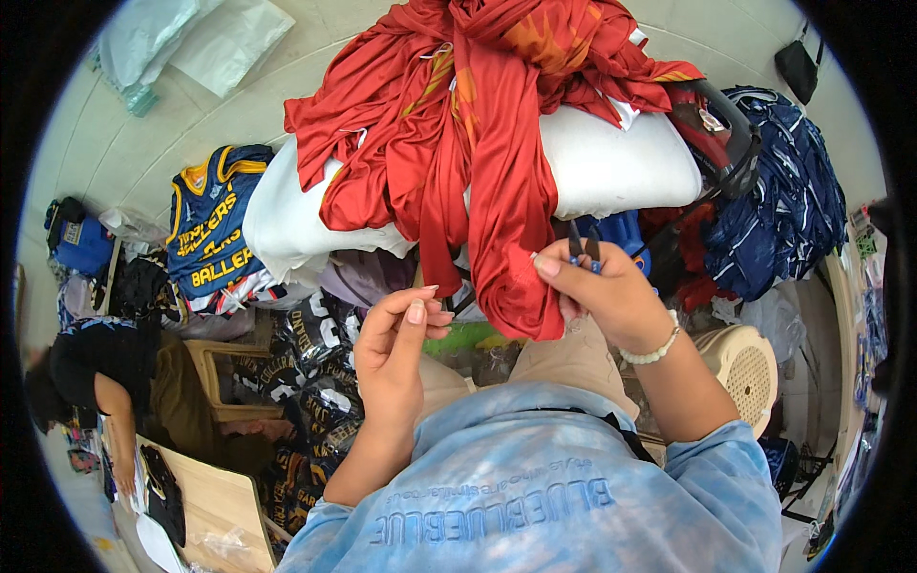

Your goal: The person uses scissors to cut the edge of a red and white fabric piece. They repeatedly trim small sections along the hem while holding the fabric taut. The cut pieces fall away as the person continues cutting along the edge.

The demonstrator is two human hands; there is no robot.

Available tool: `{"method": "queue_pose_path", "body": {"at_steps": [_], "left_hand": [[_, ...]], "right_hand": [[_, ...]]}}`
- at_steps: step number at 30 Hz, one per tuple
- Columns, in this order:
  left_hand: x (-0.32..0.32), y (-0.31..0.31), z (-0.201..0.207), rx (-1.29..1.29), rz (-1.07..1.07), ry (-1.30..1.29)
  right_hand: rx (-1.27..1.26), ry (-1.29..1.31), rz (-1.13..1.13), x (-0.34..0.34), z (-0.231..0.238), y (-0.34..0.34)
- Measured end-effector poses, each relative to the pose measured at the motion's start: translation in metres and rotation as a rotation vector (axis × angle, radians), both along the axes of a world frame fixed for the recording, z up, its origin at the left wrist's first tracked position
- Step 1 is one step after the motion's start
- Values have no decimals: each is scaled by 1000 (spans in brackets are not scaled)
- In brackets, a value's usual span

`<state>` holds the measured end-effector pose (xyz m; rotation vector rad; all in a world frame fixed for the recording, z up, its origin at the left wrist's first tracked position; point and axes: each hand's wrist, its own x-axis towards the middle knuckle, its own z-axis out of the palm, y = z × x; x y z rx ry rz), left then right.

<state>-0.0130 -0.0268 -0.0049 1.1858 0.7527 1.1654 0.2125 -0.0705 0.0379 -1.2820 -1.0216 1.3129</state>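
Observation:
My right hand (pixel 611 291), with a pale bead bracelet at the wrist, is closed around small dark thread snips (pixel 586 250), their blades pointing up and away. Its thumb and fingers also pinch the edge of a shiny red jersey (pixel 511 220) that hangs down toward my lap. To the left, my left hand (pixel 394 344) is raised apart from the cloth. Its thumb lies close to the curled fingers; anything pinched there is too small to make out. Red jerseys with yellow patterning lie heaped over a white padded board (pixel 621 162) in front of me.
A red and black iron (pixel 712 119) stands at the board's right end, beside piled navy garments (pixel 778 191). Navy and yellow jerseys (pixel 215 229) hang at the left. A beige stool (pixel 740 372) is by my right elbow. Another person (pixel 105 368) bends over a wooden table (pixel 215 501) at lower left.

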Motion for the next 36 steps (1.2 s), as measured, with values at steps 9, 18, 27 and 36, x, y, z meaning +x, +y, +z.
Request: {"method": "queue_pose_path", "body": {"at_steps": [9, 18, 27, 36], "left_hand": [[17, -12, 0, 268, 14, 117], [13, -5, -3, 413, 142, 256], [5, -7, 1, 172, -146, 171], [4, -11, 11, 85, -225, 83]], "right_hand": [[27, 123, 155, -31, 0, 1], [413, -326, -45, -37, -18, -19], [713, -766, -137, -42, -22, -23], [833, -846, -145, -37, -21, -22]]}}
